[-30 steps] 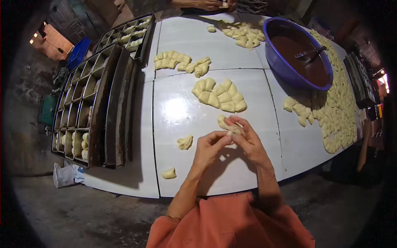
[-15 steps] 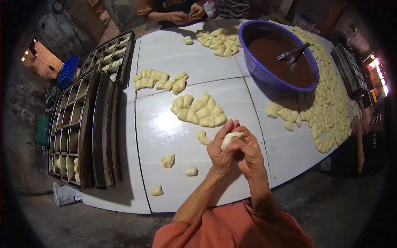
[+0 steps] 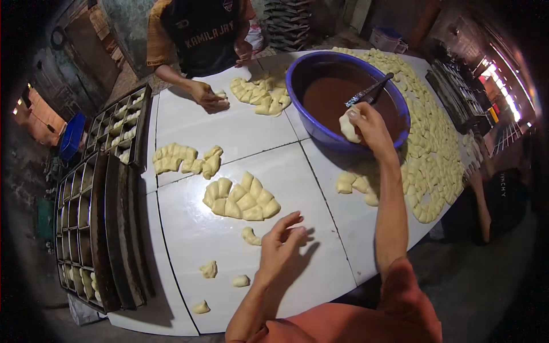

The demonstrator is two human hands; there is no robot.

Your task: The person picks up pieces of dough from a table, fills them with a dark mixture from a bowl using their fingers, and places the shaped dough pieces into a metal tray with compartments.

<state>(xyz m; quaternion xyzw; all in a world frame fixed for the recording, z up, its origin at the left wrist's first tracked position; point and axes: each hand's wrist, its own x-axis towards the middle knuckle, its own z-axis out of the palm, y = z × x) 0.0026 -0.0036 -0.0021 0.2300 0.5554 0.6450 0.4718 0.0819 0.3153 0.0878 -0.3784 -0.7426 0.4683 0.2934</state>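
Two own hands are counted: one left hand and one right hand, by which one dough piece is held. Four loose lumps, three middling dough clusters and one broad dough spread are seen. One purple basin, one utensil, two compartmented trays at left and two co-workers are shown.

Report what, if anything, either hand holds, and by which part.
The right hand holds a pale cream, rounded dough piece near its upper edge; the left hand holds nothing.
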